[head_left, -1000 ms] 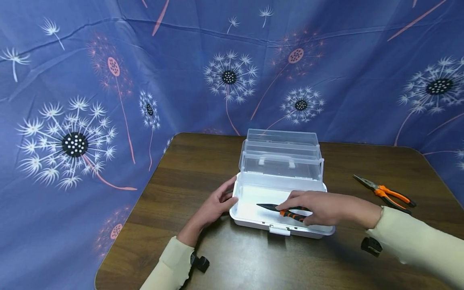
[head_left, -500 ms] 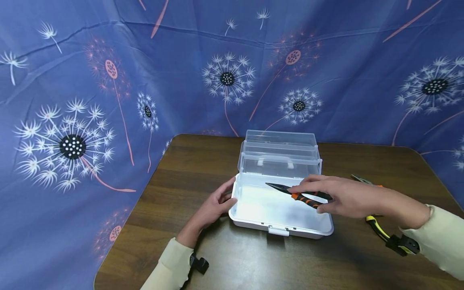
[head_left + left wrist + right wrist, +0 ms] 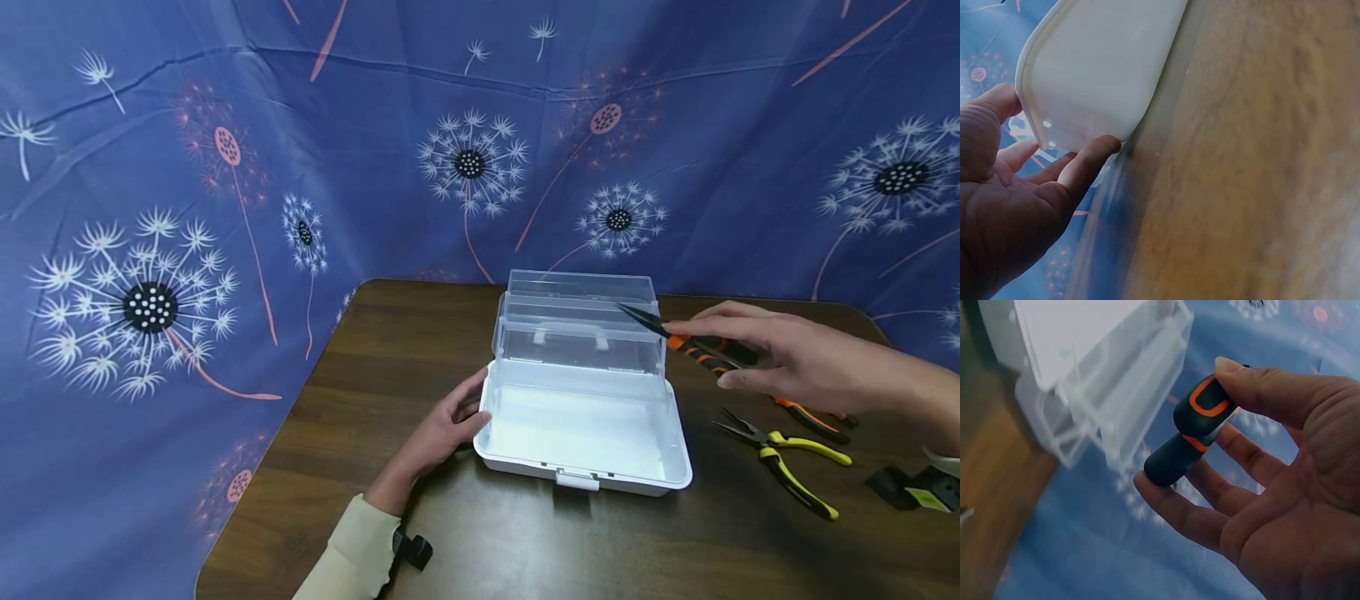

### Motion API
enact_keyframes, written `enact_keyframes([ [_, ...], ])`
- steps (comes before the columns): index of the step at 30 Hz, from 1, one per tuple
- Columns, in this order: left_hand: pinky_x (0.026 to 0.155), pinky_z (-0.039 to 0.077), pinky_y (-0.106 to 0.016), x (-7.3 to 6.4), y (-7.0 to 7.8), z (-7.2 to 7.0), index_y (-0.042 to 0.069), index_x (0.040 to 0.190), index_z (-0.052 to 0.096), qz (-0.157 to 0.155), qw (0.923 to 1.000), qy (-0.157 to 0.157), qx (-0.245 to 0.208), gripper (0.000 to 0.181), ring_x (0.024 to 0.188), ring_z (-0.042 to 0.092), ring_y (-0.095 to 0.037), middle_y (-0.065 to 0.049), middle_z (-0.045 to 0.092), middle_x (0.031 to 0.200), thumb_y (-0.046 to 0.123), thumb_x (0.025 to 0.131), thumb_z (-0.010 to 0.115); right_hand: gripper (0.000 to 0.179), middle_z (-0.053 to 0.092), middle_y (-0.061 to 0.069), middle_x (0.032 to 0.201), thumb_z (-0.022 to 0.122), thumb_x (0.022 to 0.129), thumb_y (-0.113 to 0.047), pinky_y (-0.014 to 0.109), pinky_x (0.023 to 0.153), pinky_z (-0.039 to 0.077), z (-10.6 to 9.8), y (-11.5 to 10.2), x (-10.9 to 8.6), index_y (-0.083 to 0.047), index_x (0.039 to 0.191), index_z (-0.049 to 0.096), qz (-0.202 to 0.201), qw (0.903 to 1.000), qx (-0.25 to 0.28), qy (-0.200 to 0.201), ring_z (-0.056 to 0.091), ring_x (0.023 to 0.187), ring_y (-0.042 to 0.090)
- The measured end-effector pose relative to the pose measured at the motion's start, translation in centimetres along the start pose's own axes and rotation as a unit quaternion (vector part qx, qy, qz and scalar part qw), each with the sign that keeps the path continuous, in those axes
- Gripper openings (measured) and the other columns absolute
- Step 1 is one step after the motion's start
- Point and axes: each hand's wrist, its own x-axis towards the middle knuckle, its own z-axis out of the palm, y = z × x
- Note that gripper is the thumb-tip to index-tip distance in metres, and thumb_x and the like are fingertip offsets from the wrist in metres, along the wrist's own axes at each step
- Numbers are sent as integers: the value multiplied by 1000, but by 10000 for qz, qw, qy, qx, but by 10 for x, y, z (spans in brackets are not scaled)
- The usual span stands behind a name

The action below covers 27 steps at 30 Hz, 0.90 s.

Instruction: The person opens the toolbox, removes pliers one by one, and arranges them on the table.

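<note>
My right hand (image 3: 798,358) grips long-nose pliers (image 3: 696,354) with black and orange handles, held up at the right rear of the toolbox. In the right wrist view, thumb and fingers close round the two handles (image 3: 1175,459). The white toolbox (image 3: 581,425) stands lid up on the table, its clear trays (image 3: 581,337) folded back, its inside bare. At its left end my left hand (image 3: 442,429) holds the wall. The left wrist view shows the thumb on the rim (image 3: 1020,81) and the fingers against the outer side.
On the brown wooden table (image 3: 360,358), right of the toolbox, lie yellow and black long-nose pliers (image 3: 771,438), handles spread. Behind them are other orange-handled pliers (image 3: 813,421), partly hidden by my right hand. A blue dandelion cloth (image 3: 360,167) hangs behind the table.
My right hand has lifted the black and orange pliers out of the toolbox and carried them back and to the right. The yellow pliers have come into view. My left hand stays put.
</note>
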Motion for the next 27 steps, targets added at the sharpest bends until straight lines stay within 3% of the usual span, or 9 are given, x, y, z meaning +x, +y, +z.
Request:
enact_keyframes([
  [4,109,44,-48,0,0,0,29,164,29,18,10000,-9,-31,69,141,47,-32,-12,35,162,22,105,64,87,50,-4,144,86,83,-4,31,72,52,-10,14,-10,-32,156,47,509,9982,-257,180,47,117,2],
  [8,110,43,-48,-1,1,0,31,164,30,-31,10000,17,-50,71,141,47,-31,-10,35,162,25,104,67,89,51,1,144,86,82,-4,41,77,52,-16,34,-20,-31,157,46,1014,9934,-485,249,46,119,12],
  [12,111,42,-49,-1,1,0,30,164,30,-21,10000,17,-41,72,141,46,-32,-10,35,162,28,103,67,90,53,9,142,87,80,0,54,82,49,-15,56,-32,-24,157,46,1197,9904,-621,319,47,119,26],
  [21,111,42,-49,-2,1,0,29,164,30,36,10000,25,24,72,141,47,-32,-11,35,162,30,103,67,91,46,30,136,83,78,8,62,78,46,0,110,-64,-5,157,40,1446,9856,-808,343,44,115,49],
  [25,111,42,-48,-1,1,1,27,164,29,80,10000,8,0,71,141,47,-33,-12,36,162,28,103,66,92,48,34,132,83,76,11,59,73,45,13,136,-80,1,156,38,1582,9809,-1060,397,42,112,51],
  [27,111,42,-49,-1,0,1,25,165,29,128,9999,-9,-6,70,141,46,-34,-14,35,162,26,104,65,96,50,34,127,82,76,11,51,68,44,19,148,-89,-2,158,36,1686,9780,-1144,441,45,105,48],
])
